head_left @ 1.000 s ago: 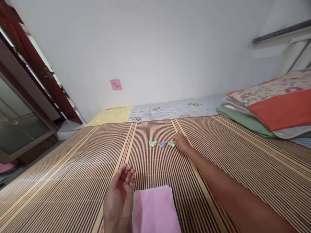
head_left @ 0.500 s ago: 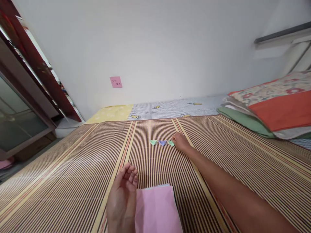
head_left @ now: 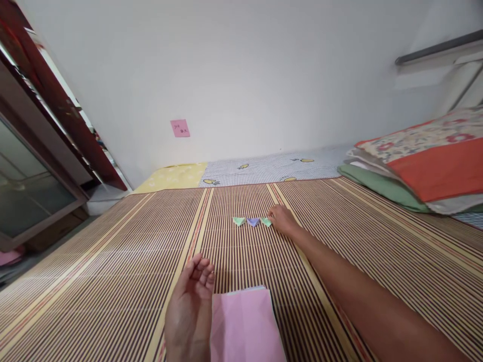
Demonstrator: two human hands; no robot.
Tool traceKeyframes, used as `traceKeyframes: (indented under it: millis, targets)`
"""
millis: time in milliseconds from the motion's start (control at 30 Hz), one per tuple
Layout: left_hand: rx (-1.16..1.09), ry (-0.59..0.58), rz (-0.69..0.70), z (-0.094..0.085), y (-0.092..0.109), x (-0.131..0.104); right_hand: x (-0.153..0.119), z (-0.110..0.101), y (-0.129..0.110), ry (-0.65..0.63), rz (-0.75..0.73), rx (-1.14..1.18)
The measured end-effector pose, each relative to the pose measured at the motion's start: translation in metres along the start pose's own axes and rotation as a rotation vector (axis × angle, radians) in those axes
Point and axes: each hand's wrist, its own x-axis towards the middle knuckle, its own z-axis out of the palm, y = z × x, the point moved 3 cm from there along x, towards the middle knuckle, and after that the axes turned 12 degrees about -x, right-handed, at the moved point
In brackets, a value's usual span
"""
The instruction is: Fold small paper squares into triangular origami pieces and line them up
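Head: 3 folded paper triangles [head_left: 253,221]

A brown-and-tan striped mat [head_left: 124,261] covered most of the lower half of the frame, with a checked sheet [head_left: 260,170] printed with yellow fruit showing beyond its far edge. Near the centre, a green paper triangle [head_left: 239,221], a purple paper triangle [head_left: 253,221] and a second green paper triangle [head_left: 266,221] lay in a row, points downward. A pink-topped paper stack [head_left: 247,327] lay at bottom centre, folded bedding [head_left: 437,166] at the right.
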Motion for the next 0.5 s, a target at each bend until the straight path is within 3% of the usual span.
traceKeyframes:
  millis: [200,300,400,500]
  targets:
    - [-0.006,0.026,0.021,0.003,0.005,-0.002,-0.01,-0.012,0.023,0.042,0.121,0.169]
    - [-0.011,0.014,0.049,0.004,0.014,-0.002,-0.025,-0.028,0.021,0.062,0.141,0.267]
    - [-0.019,-0.033,0.101,0.004,0.027,-0.003,-0.065,-0.052,-0.002,0.069,0.088,0.377]
    - [-0.021,-0.07,0.134,0.004,0.039,-0.005,-0.13,-0.078,-0.044,0.009,-0.092,0.505]
